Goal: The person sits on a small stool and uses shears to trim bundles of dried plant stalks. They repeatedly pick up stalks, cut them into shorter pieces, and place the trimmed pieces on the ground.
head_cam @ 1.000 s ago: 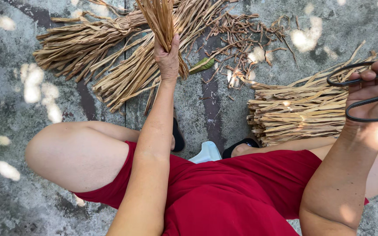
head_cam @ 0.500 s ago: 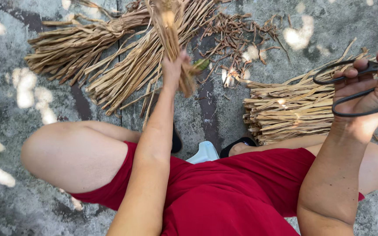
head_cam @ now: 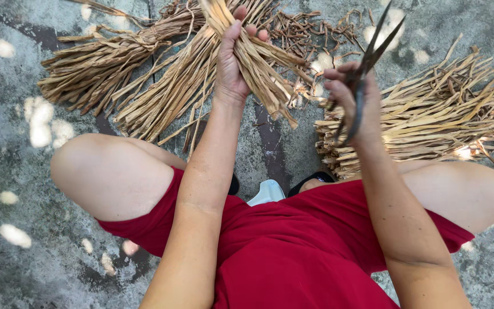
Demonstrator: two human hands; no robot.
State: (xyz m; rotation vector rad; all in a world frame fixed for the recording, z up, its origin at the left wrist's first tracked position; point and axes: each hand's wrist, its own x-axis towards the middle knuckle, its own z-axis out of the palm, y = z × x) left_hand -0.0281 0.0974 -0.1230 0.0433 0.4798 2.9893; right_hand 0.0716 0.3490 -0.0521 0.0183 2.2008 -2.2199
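On the concrete floor (head_cam: pixel 7 114) lie strip piles, far left (head_cam: pixel 104 63) and right (head_cam: pixel 447 114), sorted apart. The left hand (head_cam: pixel 232 68) grips a raised bundle (head_cam: pixel 258 57) clear for trimming; the right hand (head_cam: pixel 355 103) clasps scissors (head_cam: pixel 367 63), blades slightly parted.

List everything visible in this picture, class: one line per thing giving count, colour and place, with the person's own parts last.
Held bundle of dried strips: one, tan, top centre.
Scissors: one pair, dark, upper right, blades apart.
Tied bundles: two, tan, upper left on the ground.
Cut stack: one, tan, right.
Scraps: many, brown, top centre.
Concrete ground: grey, sun-dappled.
Red garment: one, bottom centre.
Left hand: grips the held bundle.
Right hand: holds the scissors.
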